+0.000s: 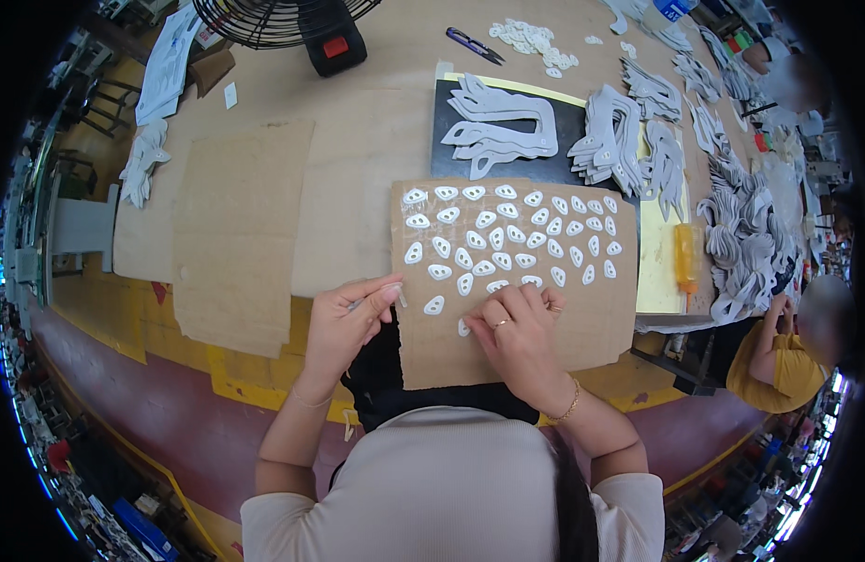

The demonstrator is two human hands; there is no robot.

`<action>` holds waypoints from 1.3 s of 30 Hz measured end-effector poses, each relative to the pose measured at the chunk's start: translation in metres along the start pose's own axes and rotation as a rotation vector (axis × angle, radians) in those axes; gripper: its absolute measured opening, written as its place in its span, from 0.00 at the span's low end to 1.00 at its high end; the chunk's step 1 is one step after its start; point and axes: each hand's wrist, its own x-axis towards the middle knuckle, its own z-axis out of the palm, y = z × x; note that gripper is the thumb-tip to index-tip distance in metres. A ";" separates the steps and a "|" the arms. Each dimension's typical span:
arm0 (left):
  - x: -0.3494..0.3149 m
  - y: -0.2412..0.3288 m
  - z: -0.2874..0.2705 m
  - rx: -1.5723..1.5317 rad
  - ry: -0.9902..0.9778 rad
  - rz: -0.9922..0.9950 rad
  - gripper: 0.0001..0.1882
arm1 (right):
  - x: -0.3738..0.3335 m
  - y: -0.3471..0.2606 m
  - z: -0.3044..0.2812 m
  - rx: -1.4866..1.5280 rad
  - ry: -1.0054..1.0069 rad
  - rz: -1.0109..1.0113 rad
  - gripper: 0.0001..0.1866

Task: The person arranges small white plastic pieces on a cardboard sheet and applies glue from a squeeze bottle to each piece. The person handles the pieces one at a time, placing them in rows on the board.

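A brown cardboard sheet (pixel 592 328) lies before me, bearing rows of small white rounded-triangle pieces with dark holes (pixel 515 234). My right hand (pixel 524 332) is closed low over the sheet, its thumb and fingertips on one small white piece (pixel 463 327) near the front edge. At the sheet's left edge, my left hand (pixel 350 323) pinches a small pale piece (pixel 402 297); its exact kind is too small to make out. Something thin and greyish also shows between the left fingers. Several white pieces are partly covered by my right hand.
Behind the sheet, stacks of grey cut shoe-upper-like parts (pixel 503 126) lie on a black board (pixel 447 159). Thread snips (pixel 475 45) and a pile of white pieces (pixel 531 42) lie farther back. A fan (pixel 334 37), another cardboard (pixel 236 234) and an orange bottle (pixel 685 258) flank them. A co-worker (pixel 779 365) sits right.
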 end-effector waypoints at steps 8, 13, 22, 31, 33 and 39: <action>0.010 -0.022 0.014 1.033 0.192 0.835 0.19 | -0.005 0.002 -0.013 0.011 0.133 0.056 0.14; 0.007 -0.007 0.016 1.407 0.079 0.791 0.29 | -0.012 0.005 -0.021 0.010 0.130 0.075 0.12; -0.005 0.018 0.014 1.238 -0.059 0.537 0.31 | -0.018 0.006 -0.033 0.039 0.169 0.103 0.11; -0.035 0.014 0.051 -0.106 -0.529 -0.118 0.39 | -0.019 -0.021 -0.019 0.607 -0.145 0.116 0.13; -0.037 0.008 0.057 -0.114 -0.530 -0.095 0.41 | -0.021 -0.020 -0.018 0.642 -0.201 0.134 0.13; -0.040 -0.008 0.052 -0.152 -0.465 -0.139 0.23 | -0.031 -0.006 -0.018 0.729 -0.094 0.249 0.11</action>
